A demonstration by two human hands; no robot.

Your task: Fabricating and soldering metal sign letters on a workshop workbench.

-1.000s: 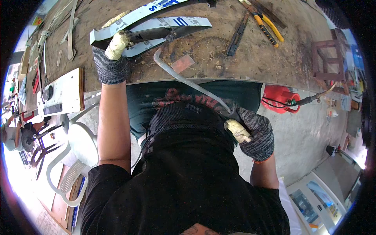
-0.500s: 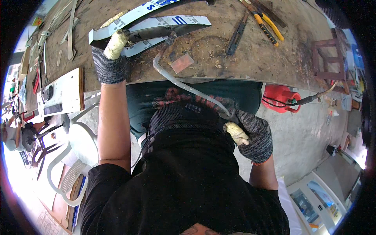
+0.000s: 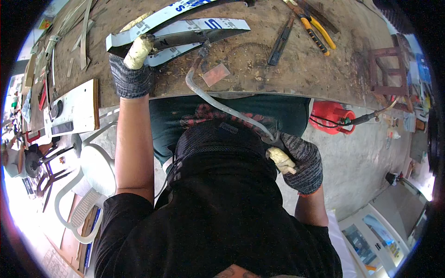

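Note:
Both my hands wear grey knitted gloves with pale tape round the fingertips. My left hand (image 3: 133,74) is closed on the near-left end of a bent metal strip (image 3: 199,27), dark on one face and covered in white printed film on the other. The strip rests on the workbench (image 3: 250,69) in folded lengths. In my right hand (image 3: 299,162), close to my body, is the dark handle of what looks like a torch (image 3: 213,99). Its long, bent grey tube runs up over the bench edge, and its dark tip is against or very near the strip's lower lengths.
A dark utility knife (image 3: 280,44) and yellow-black pliers (image 3: 315,32) lie right of the strip. A small reddish clear piece (image 3: 216,75) lies beside the tube. Below the bench edge stands a red container (image 3: 331,116); a white chair (image 3: 95,169) is at left.
The torch tube has shifted slightly right, its tip moving a little right and down along the strip. My left hand and the strip have barely moved.

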